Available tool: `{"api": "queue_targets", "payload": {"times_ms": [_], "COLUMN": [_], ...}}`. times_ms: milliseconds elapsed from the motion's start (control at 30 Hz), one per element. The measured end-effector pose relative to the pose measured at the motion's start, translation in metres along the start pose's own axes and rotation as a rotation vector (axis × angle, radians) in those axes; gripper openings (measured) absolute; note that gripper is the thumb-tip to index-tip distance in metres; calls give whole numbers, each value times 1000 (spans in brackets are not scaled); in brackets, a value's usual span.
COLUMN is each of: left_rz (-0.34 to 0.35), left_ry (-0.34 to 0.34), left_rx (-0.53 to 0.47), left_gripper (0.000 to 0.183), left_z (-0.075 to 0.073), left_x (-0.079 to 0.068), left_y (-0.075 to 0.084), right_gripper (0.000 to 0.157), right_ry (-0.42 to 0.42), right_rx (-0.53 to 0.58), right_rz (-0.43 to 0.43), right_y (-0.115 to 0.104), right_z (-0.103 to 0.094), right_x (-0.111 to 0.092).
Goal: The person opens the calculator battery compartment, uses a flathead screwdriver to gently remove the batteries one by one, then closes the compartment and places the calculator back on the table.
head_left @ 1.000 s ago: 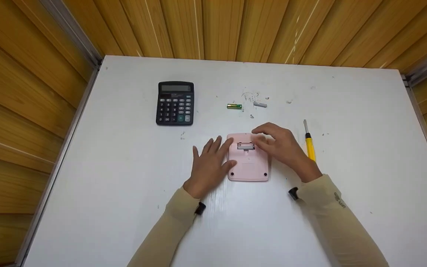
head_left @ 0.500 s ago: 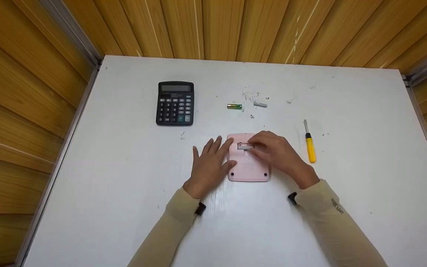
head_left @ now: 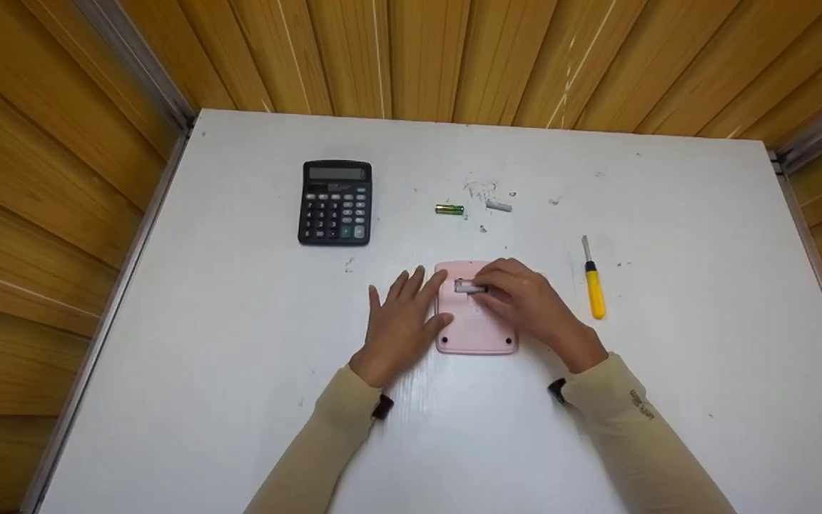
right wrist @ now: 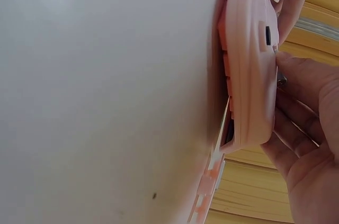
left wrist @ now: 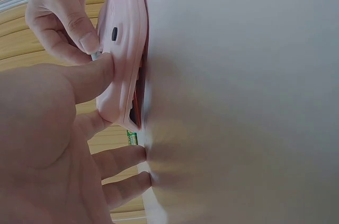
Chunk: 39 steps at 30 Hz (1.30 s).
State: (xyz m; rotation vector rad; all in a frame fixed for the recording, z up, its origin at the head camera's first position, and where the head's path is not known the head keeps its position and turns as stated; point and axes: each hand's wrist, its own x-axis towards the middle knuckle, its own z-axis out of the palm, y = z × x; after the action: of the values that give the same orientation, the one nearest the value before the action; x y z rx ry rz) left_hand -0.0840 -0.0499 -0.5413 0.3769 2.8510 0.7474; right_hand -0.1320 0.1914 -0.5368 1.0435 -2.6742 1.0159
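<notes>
A pink calculator (head_left: 475,335) lies face down, its battery compartment uncovered. In the compartment area sits a grey battery (head_left: 468,288). The thumb and fingers of my right hand (head_left: 525,296) pinch its right end, and the fingers cover part of the compartment. In the right wrist view the end of the battery (right wrist: 282,79) shows between thumb and fingers, standing out from the pink back. With fingers spread, my left hand (head_left: 400,325) steadies the calculator's left side. Its thumb and index finger touch the casing; the other fingertips meet the white table (left wrist: 238,102).
Beyond the pink calculator lie a green battery (head_left: 449,210) and another grey battery (head_left: 499,206). A black calculator (head_left: 335,203) rests face up at the back left. On the right is a yellow-handled screwdriver (head_left: 594,282). Dark specks mark the tabletop.
My right hand has moved left and down from the calculator's upper right edge onto the battery and now pinches it. The left hand keeps its place on the casing.
</notes>
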Motion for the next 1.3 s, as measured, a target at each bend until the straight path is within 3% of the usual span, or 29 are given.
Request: {"api": "queue_targets", "payload": {"times_ms": [733,1000,1300], "left_rz": [-10,10,-8], "left_ry": [-9,17,-4], "left_rx": [11,-5,-4], "left_gripper": [71,69,70], "left_z": [1,0,1], "left_x": [1,0,0], "left_y": [0,0,-1], "right_gripper": [16,17,17], "right_ry": [1,32,78], "right_rx": [-26,-30,2], "right_rz": [62,54,69], "right_y": [-4,-5,-4], "right_z": [3,3,2], "right_x": [3,2,2]}}
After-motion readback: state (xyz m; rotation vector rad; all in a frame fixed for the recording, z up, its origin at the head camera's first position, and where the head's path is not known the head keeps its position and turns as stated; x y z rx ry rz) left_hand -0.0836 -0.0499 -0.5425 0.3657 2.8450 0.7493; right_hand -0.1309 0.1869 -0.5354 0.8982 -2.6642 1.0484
